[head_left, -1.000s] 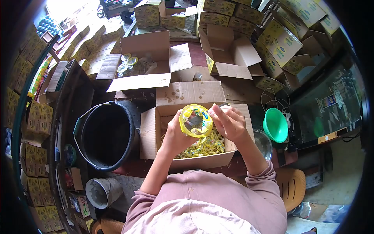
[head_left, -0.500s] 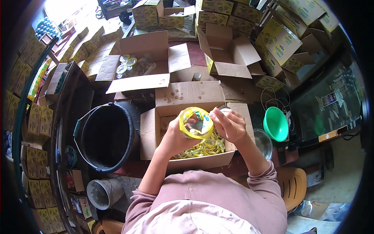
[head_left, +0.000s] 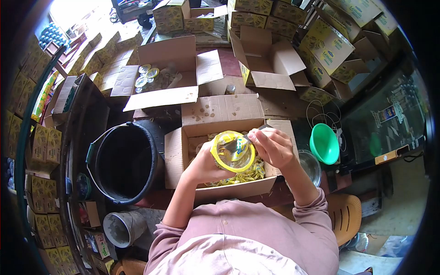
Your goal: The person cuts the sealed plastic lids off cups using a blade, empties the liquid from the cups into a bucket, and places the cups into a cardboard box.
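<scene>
Mauve cloth, a buttoned shirt [head_left: 261,222], fills the near edge, cut off below. The left hand [head_left: 200,166] is curled around a clear plastic container with a yellow rim [head_left: 233,161], tilted so its round end faces up; most of its fingers are hidden behind it. The right hand [head_left: 273,147], thumb and fingers pinched narrow, holds a dark, slim, flat tool [head_left: 263,127]. A dark flat shape shows within the yellow ring; whether it belongs to the tool is hard to make out.

The container is above an open brown cardboard box [head_left: 236,189] holding crumpled yellow printed wrappers [head_left: 255,173], partly covered by the hands. Left of the box stands a black bucket [head_left: 123,200], its inside too dark to read; to the right, a transparent bowl [head_left: 311,168] is partly hidden by the forearm, near a green plastic bowl [head_left: 325,144]. Beyond, a second open carton [head_left: 160,97] holds lidded clear jars [head_left: 145,78]. Farther back, yellow printed cartons [head_left: 250,20] are cropped by the upper edge.
</scene>
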### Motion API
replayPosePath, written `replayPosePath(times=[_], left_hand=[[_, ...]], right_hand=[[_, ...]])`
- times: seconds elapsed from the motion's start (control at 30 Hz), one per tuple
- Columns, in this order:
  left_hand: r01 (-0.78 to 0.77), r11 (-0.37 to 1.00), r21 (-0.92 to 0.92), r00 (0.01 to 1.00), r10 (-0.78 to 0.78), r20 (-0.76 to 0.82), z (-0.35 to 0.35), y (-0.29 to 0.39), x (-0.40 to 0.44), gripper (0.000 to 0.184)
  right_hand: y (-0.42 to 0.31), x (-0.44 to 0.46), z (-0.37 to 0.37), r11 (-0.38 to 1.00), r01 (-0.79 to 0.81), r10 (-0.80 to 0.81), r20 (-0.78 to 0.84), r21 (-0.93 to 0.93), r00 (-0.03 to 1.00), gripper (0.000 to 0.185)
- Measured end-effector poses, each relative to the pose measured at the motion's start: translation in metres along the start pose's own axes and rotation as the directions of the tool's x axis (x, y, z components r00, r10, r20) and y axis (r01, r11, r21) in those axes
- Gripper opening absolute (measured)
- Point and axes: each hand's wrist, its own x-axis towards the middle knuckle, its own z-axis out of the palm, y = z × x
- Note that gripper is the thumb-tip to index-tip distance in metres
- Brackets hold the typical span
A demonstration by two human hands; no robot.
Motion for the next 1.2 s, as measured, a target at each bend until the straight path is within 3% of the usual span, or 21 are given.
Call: replayPosePath(times=[0.1, 0.2, 0.33, 0.43, 0.47, 0.57, 0.6, 0.7, 0.83, 0.9, 1.13, 1.2], left_hand=[[0.021, 1.0, -0.001, 0.998, -0.021, 0.065, -0.004, 0.001, 0.001, 0.047], [0.048, 0.992, -0.12, 0.989, -0.031, 0.143, -0.003, 0.006, 0.004, 0.047], [0.054, 0.975, -0.214, 0.975, -0.005, 0.224, -0.005, 0.003, 0.005, 0.058], [0.275, 0.896, -0.349, 0.907, -0.121, 0.404, -0.009, -0.003, 0.002, 0.062], [0.183, 0.918, -0.352, 0.92, -0.033, 0.39, -0.008, -0.01, 0.004, 0.055], [0.526, 0.718, -0.456, 0.728, -0.103, 0.678, -0.01, -0.016, 0.005, 0.049], [0.46, 0.728, -0.509, 0.714, 0.037, 0.699, -0.006, -0.024, 0.008, 0.043], [0.596, 0.527, -0.605, 0.629, 0.161, 0.76, 0.0, -0.025, 0.012, 0.045], [0.612, 0.3, -0.732, 0.647, 0.342, 0.682, 0.008, -0.032, 0.016, 0.055], [0.612, 0.187, -0.768, 0.71, 0.299, 0.638, 0.011, -0.037, 0.011, 0.058], [0.572, 0.322, -0.755, 0.762, 0.133, 0.634, -0.006, -0.037, 0.019, 0.062], [0.55, 0.402, -0.732, 0.772, 0.089, 0.629, -0.012, -0.036, 0.02, 0.065]], right_hand=[[0.0, 0.001, -0.001, 1.0, 0.005, -0.005, 0.017, 0.004, 1.0, 0.043], [-0.002, 0.004, -0.001, 1.0, 0.016, -0.016, 0.029, 0.027, 0.999, 0.044], [-0.002, 0.005, 0.002, 0.998, 0.028, -0.029, 0.022, 0.053, 0.999, 0.042], [-0.003, 0.004, 0.005, 0.997, 0.026, -0.026, 0.001, 0.07, 1.0, 0.04], [-0.003, 0.003, 0.006, 0.997, 0.023, -0.023, -0.01, 0.071, 1.0, 0.039], [-0.005, 0.006, 0.004, 0.998, 0.028, -0.029, 0.014, 0.061, 0.999, 0.036], [-0.005, 0.008, 0.003, 0.998, 0.029, -0.031, 0.029, 0.059, 0.999, 0.033], [-0.005, 0.011, 0.005, 0.995, 0.048, -0.05, 0.013, 0.089, 0.999, 0.022], [-0.003, 0.012, 0.009, 0.993, 0.08, -0.076, -0.043, 0.084, 0.996, 0.023], [0.0, 0.013, 0.011, 0.998, 0.041, -0.04, -0.034, 0.049, 0.999, 0.024], [0.013, 0.006, 0.008, 0.98, -0.191, 0.185, -0.105, -0.049, 0.977, 0.027], [0.013, 0.01, 0.003, 0.982, -0.183, 0.178, -0.087, -0.053, 0.98, 0.028]])
